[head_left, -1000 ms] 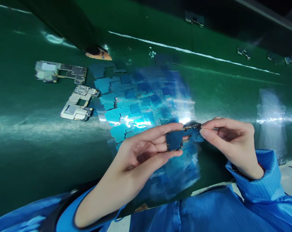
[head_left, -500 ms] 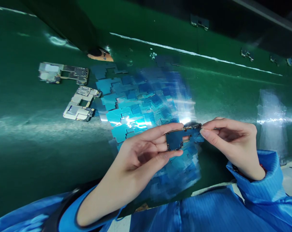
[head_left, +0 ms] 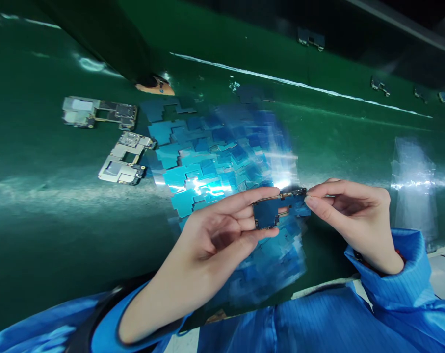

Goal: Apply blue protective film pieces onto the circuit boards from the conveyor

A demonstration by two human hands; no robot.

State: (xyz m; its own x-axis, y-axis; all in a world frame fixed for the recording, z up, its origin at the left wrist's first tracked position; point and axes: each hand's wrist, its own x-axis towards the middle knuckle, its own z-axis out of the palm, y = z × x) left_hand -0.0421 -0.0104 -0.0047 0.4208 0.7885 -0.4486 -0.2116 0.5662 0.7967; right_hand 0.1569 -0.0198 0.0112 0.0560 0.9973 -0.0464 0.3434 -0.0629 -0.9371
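A small dark circuit board (head_left: 266, 214) with a notch along one side is held up in front of me. My left hand (head_left: 222, 230) grips its left part between the thumb below and the fingers above and behind. At the board's right end, my right hand (head_left: 349, 211) pinches with thumb and forefinger at the upper corner, where a bluish film-like surface covers the board. Whether the fingertips hold the board or the film's edge is too small to tell. Beneath both hands spreads a pile of blue film pieces (head_left: 193, 171) on the green mat (head_left: 41, 235).
Two loose circuit boards, one upper (head_left: 82, 113) and one lower (head_left: 122, 164), lie left of the film pile. A dark post (head_left: 108, 44) stands behind them. More boards (head_left: 310, 39) rest at the back right. A clear plastic sheet (head_left: 413, 186) lies at the right.
The hands and the held board look almost unmoved. The view has shifted slightly, so the background boards sit a little to the right and lower.
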